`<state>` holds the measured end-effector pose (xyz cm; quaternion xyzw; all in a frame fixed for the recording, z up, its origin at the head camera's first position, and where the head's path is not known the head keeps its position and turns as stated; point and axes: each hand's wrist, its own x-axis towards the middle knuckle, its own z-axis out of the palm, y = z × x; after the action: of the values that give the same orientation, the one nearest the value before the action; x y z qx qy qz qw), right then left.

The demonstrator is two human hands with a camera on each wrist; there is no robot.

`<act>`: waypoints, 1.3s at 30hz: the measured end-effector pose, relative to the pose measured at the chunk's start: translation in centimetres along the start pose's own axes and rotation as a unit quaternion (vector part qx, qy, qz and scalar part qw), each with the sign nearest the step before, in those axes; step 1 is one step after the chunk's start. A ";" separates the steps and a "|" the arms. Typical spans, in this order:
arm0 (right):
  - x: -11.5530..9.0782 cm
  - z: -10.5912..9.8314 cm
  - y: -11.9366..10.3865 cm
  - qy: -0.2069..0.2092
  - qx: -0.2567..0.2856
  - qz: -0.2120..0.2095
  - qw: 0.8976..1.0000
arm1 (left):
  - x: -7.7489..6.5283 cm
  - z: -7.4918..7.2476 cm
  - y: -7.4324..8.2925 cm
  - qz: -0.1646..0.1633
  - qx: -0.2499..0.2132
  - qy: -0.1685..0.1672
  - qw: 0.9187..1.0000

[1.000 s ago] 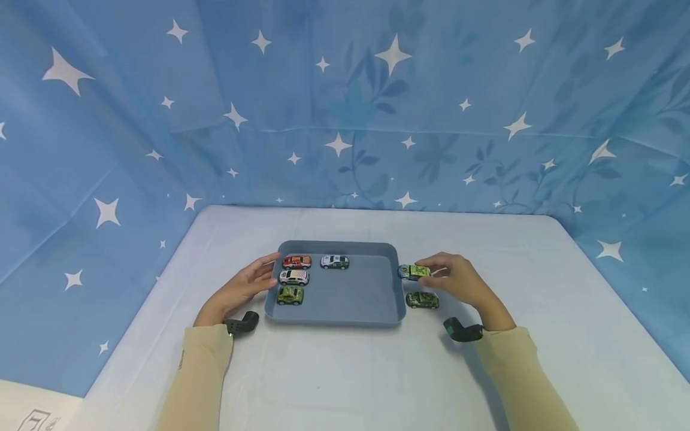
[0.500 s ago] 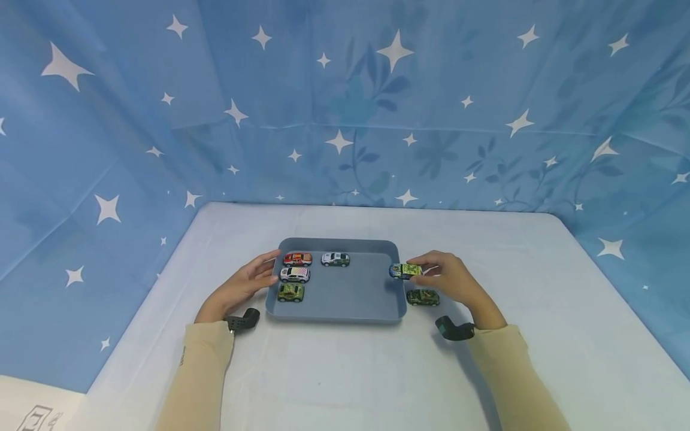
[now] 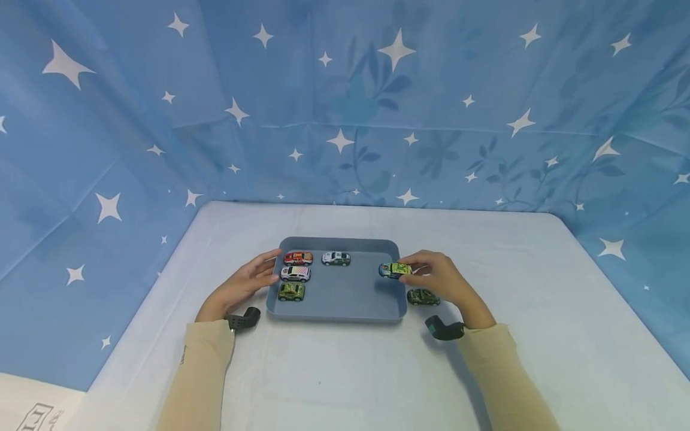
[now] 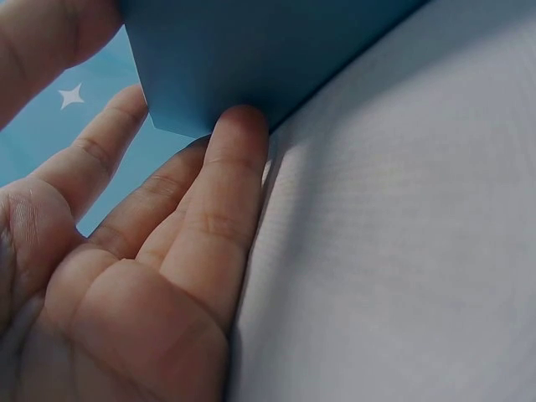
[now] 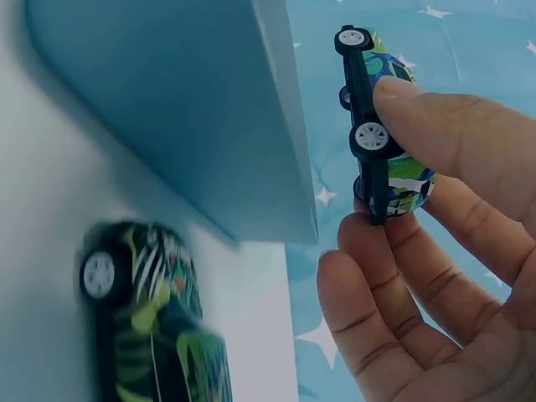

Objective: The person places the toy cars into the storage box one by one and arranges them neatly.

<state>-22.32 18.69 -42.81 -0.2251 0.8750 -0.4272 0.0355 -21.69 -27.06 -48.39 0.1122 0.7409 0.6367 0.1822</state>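
My right hand (image 3: 435, 276) pinches a blue and yellow-green toy car (image 3: 392, 270) between thumb and fingers, above the right part of the grey-blue tray (image 3: 350, 319). In the right wrist view the car's dark underside and white-hubbed wheels show. A dark green camouflage toy car (image 5: 167, 327) stands on the table just outside the tray's right wall. My left hand (image 3: 245, 283) rests its fairly straight fingers against the tray's left wall (image 4: 226, 67). Inside the tray, an orange-red car (image 3: 298, 258), a white-pink car (image 3: 295, 274) and a green car (image 3: 291, 292) form a column on the left.
A white and green toy car (image 3: 336, 258) stands near the tray's back wall, right of the column. The white-covered table (image 3: 323, 377) lies under everything. A blue curtain (image 3: 345, 102) with white stars hangs behind it.
My right hand has carried the blue and yellow-green toy car left, from beside the tray's right rim to over the tray's inside. The left hand stays at the tray's left wall.
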 end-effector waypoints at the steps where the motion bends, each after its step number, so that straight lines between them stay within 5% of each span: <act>1: 0.1 0.1 -0.1 0.000 0.001 -0.001 1.000 | 0.0 0.0 0.0 -0.001 0.000 0.001 1.000; 39: 2.5 5.3 -3.5 -0.008 0.024 0.012 1.000 | 0.2 -0.3 -0.2 0.000 0.008 0.002 1.000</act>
<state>-21.99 11.87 -43.21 -0.2173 0.8668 -0.4457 0.0527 -22.00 -27.25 -48.60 0.1126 0.7466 0.6305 0.1800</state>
